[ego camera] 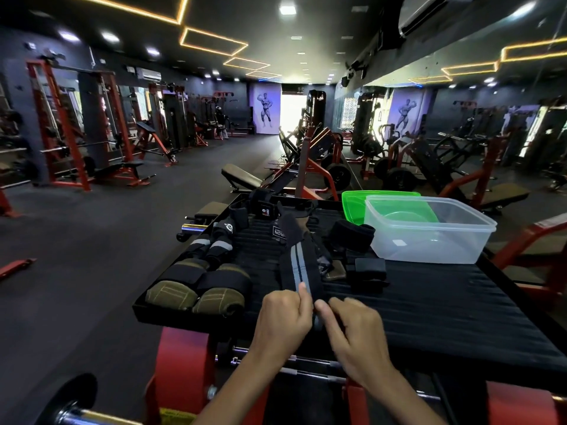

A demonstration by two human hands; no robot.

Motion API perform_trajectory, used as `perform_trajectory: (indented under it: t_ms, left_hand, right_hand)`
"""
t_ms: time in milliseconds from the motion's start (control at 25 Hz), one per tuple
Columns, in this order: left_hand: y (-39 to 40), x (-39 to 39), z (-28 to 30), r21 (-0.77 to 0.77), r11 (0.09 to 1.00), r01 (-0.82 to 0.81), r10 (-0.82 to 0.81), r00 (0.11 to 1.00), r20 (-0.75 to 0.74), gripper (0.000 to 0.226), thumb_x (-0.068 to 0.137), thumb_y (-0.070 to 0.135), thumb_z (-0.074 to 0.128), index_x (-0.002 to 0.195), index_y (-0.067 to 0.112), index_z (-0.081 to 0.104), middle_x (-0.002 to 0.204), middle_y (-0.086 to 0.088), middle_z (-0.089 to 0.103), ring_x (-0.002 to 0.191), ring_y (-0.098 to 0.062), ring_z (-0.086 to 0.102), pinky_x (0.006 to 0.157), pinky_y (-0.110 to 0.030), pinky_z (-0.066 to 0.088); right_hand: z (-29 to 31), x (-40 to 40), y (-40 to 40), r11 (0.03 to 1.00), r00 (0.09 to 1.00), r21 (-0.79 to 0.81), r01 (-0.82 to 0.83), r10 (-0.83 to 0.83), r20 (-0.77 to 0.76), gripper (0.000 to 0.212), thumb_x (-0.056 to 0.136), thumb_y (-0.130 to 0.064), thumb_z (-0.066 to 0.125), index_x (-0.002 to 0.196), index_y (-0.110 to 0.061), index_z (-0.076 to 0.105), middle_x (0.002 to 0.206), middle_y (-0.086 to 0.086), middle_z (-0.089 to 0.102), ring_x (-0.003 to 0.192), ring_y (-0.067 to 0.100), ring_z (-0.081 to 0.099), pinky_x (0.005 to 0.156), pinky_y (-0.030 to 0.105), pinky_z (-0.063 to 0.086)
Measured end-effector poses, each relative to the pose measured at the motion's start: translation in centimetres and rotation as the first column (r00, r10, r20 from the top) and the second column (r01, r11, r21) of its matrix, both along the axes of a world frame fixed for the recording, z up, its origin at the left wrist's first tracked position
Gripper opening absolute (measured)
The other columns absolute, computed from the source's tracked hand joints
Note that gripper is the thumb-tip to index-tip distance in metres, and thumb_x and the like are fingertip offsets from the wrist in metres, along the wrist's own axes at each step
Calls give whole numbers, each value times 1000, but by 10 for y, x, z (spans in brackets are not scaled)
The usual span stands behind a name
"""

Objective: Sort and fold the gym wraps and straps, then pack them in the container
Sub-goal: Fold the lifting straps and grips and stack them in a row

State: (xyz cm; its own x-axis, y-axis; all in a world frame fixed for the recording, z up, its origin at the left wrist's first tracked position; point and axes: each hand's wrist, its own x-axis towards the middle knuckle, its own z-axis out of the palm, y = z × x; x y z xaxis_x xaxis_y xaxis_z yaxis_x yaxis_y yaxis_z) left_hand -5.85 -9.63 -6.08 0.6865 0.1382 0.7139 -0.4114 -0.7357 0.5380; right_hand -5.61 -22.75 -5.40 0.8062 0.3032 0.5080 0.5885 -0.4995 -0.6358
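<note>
Two hands on one strap here, and both are working its near end. The left hand (285, 314) has its fingers curled in, thumb up along the grey stripe of the wrist wrap (299, 256), pinching it; the right hand (352, 323) pinches the same end from the other side, thumb tips nearly meeting. That looks like the start of a roll or fold, tucking the near end over while the rest of the wrap lies stretched away across the black ribbed platform (429, 302), kept straight so it winds evenly.

Over on the left edge, finished pieces sit in tidy pairs: two olive padded rolls (196, 296) side by side nearest, and beyond them two dark rolls with grey bands (211, 246). Grouping by kind, by the look of it, so that's the sorting well under way.

Further back, a loose heap of black straps (264, 210) awaits attention, and a chunky black folded wrap (352, 234) rests just beside the clear plastic container (429, 237). A few more dark pieces lie between that and the striped wrap.

The container stands on the far right of the platform, seemingly with nothing packed in it yet. Its green lid (352, 207) leans behind it, off and out of the way, leaving the mouth free for loading. Packing, I'd judge, comes later.
</note>
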Motion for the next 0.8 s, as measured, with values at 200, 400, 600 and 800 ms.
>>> perform_trajectory:
  t_ms: [200, 400, 600, 800]
  left_hand:
    - [-3, -6, -9, -25, 997, 72, -72, 997, -10, 49, 93, 26, 39, 45, 19, 35, 41, 7, 35, 40, -9, 34, 45, -16, 26]
    - [1, -5, -9, -91, 994, -58, 41, 983, -179, 54, 89, 33, 34, 37, 18, 32, 35, 5, 34, 33, -10, 34, 43, -18, 21]
    - [3, -11, -9, -65, 996, 53, -50, 998, 45, 54, 99, 30, 33, 47, 17, 36, 43, 9, 33, 40, -5, 31, 46, -14, 23]
    - [3, -9, -10, -151, 988, -14, 21, 999, 45, 53, 95, 36, 32, 43, 26, 29, 37, 10, 30, 35, -10, 34, 40, -16, 18]
  right_hand:
    - [2, 14, 4, 993, 994, -44, 105, -105, 9, 63, 96, -32, 38, 35, -24, 24, 28, -2, 27, 33, 13, 33, 41, 16, 19]
    - [2, 6, 2, 993, 997, -120, -2, 10, 72, 51, 97, -34, 38, 48, -18, 45, 42, -8, 38, 42, 8, 35, 44, 20, 25]
    - [-1, 14, 8, 996, 996, -47, 81, -82, -28, 63, 98, -37, 36, 37, -22, 28, 29, -5, 35, 34, 9, 38, 40, 19, 26]
    - [3, 5, 3, 982, 955, -187, 39, 18, 295, 41, 94, -32, 44, 56, -18, 47, 50, -10, 38, 50, 5, 33, 50, 16, 25]
